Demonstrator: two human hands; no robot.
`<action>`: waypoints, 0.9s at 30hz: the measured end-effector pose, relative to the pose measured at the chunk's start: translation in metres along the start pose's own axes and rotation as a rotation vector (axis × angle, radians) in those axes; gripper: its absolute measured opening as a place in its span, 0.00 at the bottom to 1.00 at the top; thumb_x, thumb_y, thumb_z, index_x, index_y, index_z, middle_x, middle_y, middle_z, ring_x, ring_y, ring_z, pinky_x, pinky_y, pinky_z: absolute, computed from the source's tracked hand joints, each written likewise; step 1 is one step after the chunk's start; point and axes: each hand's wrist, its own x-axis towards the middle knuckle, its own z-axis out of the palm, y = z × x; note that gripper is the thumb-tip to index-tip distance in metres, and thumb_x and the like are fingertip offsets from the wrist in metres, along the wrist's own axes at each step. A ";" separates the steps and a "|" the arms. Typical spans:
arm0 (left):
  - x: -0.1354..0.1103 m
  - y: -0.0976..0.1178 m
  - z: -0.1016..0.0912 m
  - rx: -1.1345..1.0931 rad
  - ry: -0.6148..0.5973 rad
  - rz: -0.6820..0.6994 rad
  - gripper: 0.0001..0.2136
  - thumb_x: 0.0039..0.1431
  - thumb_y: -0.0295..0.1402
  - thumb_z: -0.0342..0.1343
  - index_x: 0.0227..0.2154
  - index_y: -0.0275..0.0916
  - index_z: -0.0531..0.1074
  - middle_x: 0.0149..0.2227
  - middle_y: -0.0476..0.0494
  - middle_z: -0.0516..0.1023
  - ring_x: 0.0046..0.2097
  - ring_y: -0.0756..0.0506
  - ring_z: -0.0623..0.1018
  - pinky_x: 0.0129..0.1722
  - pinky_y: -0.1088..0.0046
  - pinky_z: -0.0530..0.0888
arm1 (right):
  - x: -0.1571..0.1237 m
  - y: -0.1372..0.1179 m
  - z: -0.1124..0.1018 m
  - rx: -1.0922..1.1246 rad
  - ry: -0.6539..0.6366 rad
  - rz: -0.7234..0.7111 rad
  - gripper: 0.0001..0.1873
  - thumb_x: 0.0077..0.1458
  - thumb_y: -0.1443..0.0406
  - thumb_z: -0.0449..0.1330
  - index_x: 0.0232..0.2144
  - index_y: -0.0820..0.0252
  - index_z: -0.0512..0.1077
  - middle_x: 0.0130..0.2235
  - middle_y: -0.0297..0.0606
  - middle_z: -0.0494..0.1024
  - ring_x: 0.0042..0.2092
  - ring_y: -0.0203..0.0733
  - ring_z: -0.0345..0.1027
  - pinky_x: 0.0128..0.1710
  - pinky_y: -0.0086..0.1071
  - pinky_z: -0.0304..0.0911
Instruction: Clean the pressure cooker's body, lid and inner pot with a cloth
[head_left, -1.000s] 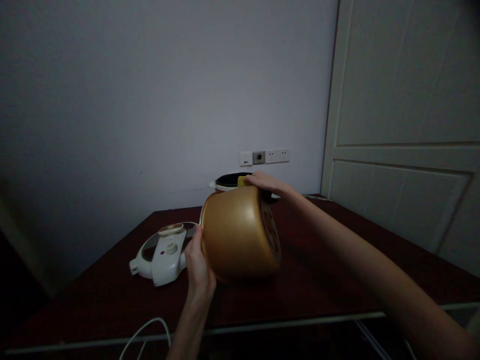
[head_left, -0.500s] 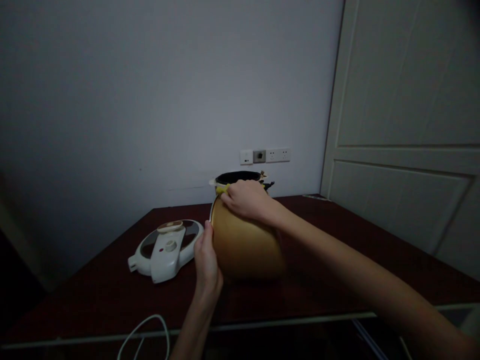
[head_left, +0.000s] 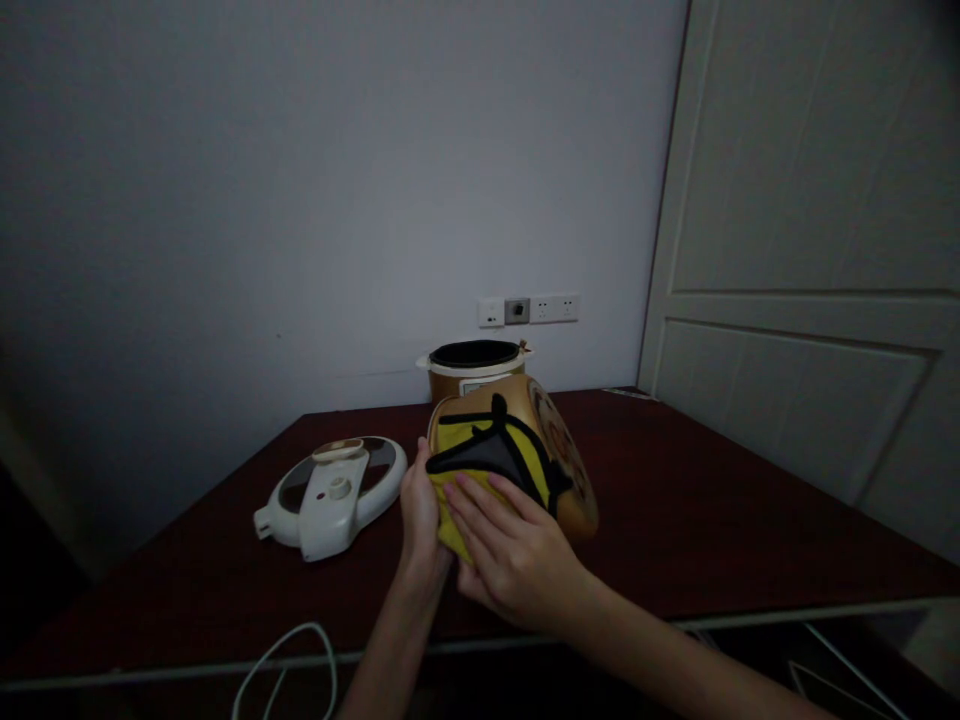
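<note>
A gold inner pot (head_left: pixel 568 480) lies on its side on the dark red table (head_left: pixel 712 500), its base turned to the right. My left hand (head_left: pixel 418 520) grips the pot's rim on the left. My right hand (head_left: pixel 517 560) lies with fingers stretched flat on a yellow cloth with black trim (head_left: pixel 491 455), pressing it against the pot's near side. Behind the pot stands the cooker body (head_left: pixel 474 368), open at the top.
The white cooker lid (head_left: pixel 330 495) lies flat to the left of the pot. A white cord (head_left: pixel 289 660) loops over the table's near edge. Wall sockets (head_left: pixel 529 311) sit on the back wall, and a door (head_left: pixel 810 260) stands at the right.
My right hand came from the pot's far top edge down to its near side, drawing the yellow cloth across the pot. The pot turned a little; my left hand stayed on the rim.
</note>
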 end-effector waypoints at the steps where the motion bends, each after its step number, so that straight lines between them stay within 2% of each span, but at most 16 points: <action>1: 0.000 0.000 0.001 -0.010 0.023 -0.024 0.13 0.50 0.41 0.59 0.26 0.33 0.72 0.22 0.47 0.76 0.28 0.46 0.78 0.33 0.73 0.74 | -0.008 -0.002 0.002 0.011 0.012 -0.002 0.21 0.56 0.65 0.50 0.49 0.71 0.71 0.55 0.43 0.69 0.60 0.44 0.56 0.62 0.36 0.45; 5: -0.003 0.002 0.005 -0.102 0.080 -0.121 0.12 0.59 0.37 0.51 0.30 0.33 0.73 0.26 0.43 0.79 0.32 0.44 0.80 0.36 0.69 0.75 | -0.033 -0.006 0.002 0.030 -0.006 -0.019 0.23 0.56 0.63 0.49 0.51 0.69 0.69 0.57 0.39 0.66 0.62 0.38 0.52 0.63 0.32 0.43; 9: -0.004 0.005 0.007 -0.148 0.087 -0.216 0.15 0.64 0.35 0.44 0.38 0.33 0.74 0.30 0.42 0.80 0.35 0.44 0.80 0.40 0.68 0.75 | -0.053 -0.001 -0.008 0.036 -0.052 -0.095 0.22 0.56 0.66 0.48 0.50 0.68 0.69 0.57 0.36 0.66 0.62 0.33 0.52 0.59 0.27 0.49; 11: 0.000 0.005 0.004 -0.181 0.090 -0.243 0.16 0.65 0.33 0.41 0.42 0.33 0.73 0.30 0.43 0.81 0.36 0.44 0.80 0.42 0.67 0.75 | -0.063 0.004 -0.012 0.043 -0.021 -0.128 0.21 0.56 0.66 0.48 0.49 0.65 0.71 0.55 0.35 0.68 0.60 0.32 0.56 0.55 0.24 0.53; 15: 0.009 -0.001 -0.008 -0.262 0.047 -0.277 0.15 0.65 0.30 0.42 0.49 0.33 0.70 0.29 0.43 0.81 0.35 0.45 0.80 0.45 0.67 0.74 | -0.086 0.016 -0.013 0.097 0.047 -0.184 0.18 0.55 0.64 0.50 0.44 0.62 0.74 0.47 0.33 0.76 0.46 0.31 0.71 0.45 0.23 0.61; 18: 0.014 -0.004 -0.017 -0.298 -0.001 -0.310 0.16 0.64 0.28 0.44 0.51 0.33 0.69 0.28 0.43 0.81 0.35 0.45 0.81 0.44 0.67 0.75 | -0.101 0.026 -0.013 0.129 0.056 -0.205 0.18 0.55 0.62 0.51 0.43 0.61 0.74 0.40 0.34 0.80 0.36 0.33 0.73 0.41 0.26 0.64; 21: 0.018 -0.003 -0.024 -0.334 -0.068 -0.348 0.16 0.64 0.29 0.43 0.51 0.33 0.69 0.30 0.42 0.81 0.38 0.44 0.80 0.45 0.66 0.75 | -0.117 0.035 -0.013 0.143 -0.001 -0.210 0.18 0.55 0.62 0.51 0.44 0.61 0.74 0.35 0.36 0.81 0.32 0.36 0.74 0.41 0.31 0.65; 24: 0.023 -0.001 -0.032 -0.364 -0.167 -0.317 0.16 0.64 0.31 0.45 0.52 0.35 0.69 0.37 0.40 0.81 0.42 0.43 0.79 0.47 0.66 0.74 | -0.132 0.042 -0.009 0.187 -0.037 -0.149 0.18 0.53 0.65 0.53 0.46 0.59 0.73 0.34 0.37 0.81 0.36 0.39 0.75 0.46 0.36 0.64; 26: 0.027 0.001 -0.039 -0.371 -0.166 -0.257 0.16 0.64 0.34 0.46 0.52 0.37 0.69 0.41 0.40 0.80 0.44 0.43 0.78 0.48 0.64 0.74 | -0.139 0.045 -0.004 0.248 0.018 0.000 0.20 0.51 0.67 0.54 0.48 0.56 0.72 0.39 0.38 0.80 0.43 0.43 0.74 0.52 0.43 0.60; 27: 0.030 0.001 -0.043 -0.372 -0.147 -0.223 0.16 0.64 0.34 0.46 0.52 0.37 0.69 0.42 0.41 0.79 0.45 0.43 0.78 0.48 0.64 0.74 | -0.141 0.047 -0.001 0.301 0.061 0.124 0.21 0.50 0.67 0.55 0.48 0.56 0.72 0.42 0.39 0.79 0.46 0.46 0.72 0.54 0.46 0.59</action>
